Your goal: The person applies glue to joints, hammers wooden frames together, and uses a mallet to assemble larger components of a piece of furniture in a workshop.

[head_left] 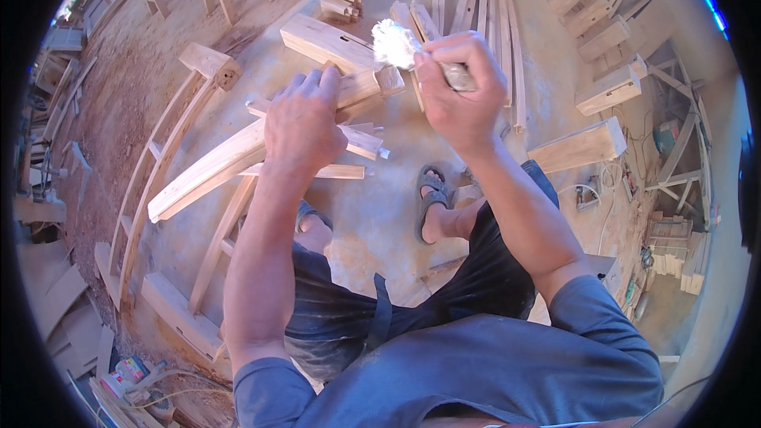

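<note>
- Head view, looking down on a curved wooden frame piece raised over a dusty floor; could slip or tip if pressed off-centre, supports hidden beneath.
- Left hand flat, fingers spread, bearing down on the piece.
- Right hand closed around a brush loaded with white paste, above the joint; could drip.
- Brush handle mostly hidden; joint detail unclear.
- Sandalled foot below, exposed to drips.
</note>
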A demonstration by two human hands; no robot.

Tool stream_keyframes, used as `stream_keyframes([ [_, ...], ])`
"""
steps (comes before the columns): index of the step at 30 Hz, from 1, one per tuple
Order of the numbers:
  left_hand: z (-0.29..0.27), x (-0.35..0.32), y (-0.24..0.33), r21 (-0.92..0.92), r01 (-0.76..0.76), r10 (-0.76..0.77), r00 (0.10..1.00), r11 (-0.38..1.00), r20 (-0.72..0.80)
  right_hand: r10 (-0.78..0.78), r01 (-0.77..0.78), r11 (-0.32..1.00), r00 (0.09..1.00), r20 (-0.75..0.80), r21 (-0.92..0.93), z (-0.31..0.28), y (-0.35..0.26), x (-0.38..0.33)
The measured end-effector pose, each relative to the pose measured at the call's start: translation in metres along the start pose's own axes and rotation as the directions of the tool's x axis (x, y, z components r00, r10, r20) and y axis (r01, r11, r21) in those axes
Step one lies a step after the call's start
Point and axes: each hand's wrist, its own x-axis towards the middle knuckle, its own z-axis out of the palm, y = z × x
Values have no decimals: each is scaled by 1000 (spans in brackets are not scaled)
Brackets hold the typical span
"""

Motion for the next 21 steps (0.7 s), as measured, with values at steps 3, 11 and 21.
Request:
stream_keyframes([
  [3,-3,-2,0,-96,-16,7,996,995,-91,-2,3,1000,999,54,-14,-8,4,0],
  [11,-7,1,-6,-104,94,-91,995,990,28,-24,6,987,993,117,159,-25,-16,-3],
  [21,-20,-7,-22,-125,186,-179,982,975,65,-104,101,995,946,309,25,-33,-5,-17],
])
